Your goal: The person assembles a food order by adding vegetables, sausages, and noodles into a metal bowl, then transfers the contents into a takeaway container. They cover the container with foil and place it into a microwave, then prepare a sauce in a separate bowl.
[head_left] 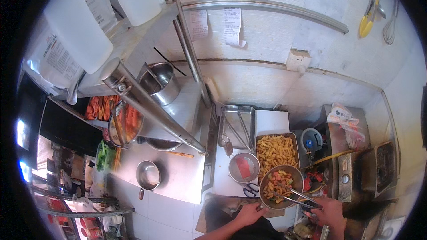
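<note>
Metal tongs (301,194), clasped by the right grip (328,213), have tips hard to make out among food (280,178); the left grip (250,214) pinches the bowl (297,178), its underside hidden.

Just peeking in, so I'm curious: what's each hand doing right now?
Left hand: closed on the near rim of the metal bowl.
Right hand: closed around metal tongs.

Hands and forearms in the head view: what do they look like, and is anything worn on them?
The left hand and right hand are both bare, with no gloves. No sleeve shows on the left forearm or on the visible bit of right forearm. Markings or jewellery can't be made out at this size. Dark clothing shows between them.
</note>
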The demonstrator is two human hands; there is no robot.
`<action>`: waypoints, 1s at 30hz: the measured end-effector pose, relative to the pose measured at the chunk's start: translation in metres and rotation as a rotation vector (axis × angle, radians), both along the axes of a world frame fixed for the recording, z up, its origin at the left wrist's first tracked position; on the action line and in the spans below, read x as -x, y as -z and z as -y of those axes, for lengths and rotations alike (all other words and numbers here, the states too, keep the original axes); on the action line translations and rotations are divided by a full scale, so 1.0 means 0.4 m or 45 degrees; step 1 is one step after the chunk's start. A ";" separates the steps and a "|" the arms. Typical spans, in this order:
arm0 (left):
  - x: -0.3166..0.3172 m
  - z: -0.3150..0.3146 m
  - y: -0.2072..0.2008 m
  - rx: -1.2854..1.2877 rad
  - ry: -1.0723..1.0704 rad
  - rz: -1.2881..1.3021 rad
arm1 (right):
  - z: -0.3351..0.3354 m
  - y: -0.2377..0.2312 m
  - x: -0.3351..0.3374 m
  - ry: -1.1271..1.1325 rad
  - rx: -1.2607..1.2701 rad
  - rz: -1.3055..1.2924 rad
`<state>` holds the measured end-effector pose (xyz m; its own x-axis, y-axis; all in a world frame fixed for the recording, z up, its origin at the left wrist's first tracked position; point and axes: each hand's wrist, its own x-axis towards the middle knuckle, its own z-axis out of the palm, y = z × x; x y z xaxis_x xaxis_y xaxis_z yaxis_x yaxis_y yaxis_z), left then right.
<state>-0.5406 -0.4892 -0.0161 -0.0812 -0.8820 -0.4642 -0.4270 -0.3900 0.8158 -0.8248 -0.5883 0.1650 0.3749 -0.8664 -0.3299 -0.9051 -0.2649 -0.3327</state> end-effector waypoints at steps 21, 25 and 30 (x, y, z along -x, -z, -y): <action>-0.075 -0.077 -0.091 -0.132 -0.117 -0.149 | -0.079 -0.059 0.049 0.548 -0.100 0.623; -0.106 -0.138 -0.152 -0.266 -0.281 -0.240 | -0.086 -0.113 0.010 0.139 -0.057 0.360; -0.135 -0.210 -0.212 -0.233 -0.465 -0.203 | -0.072 -0.125 -0.124 -0.356 0.328 -0.132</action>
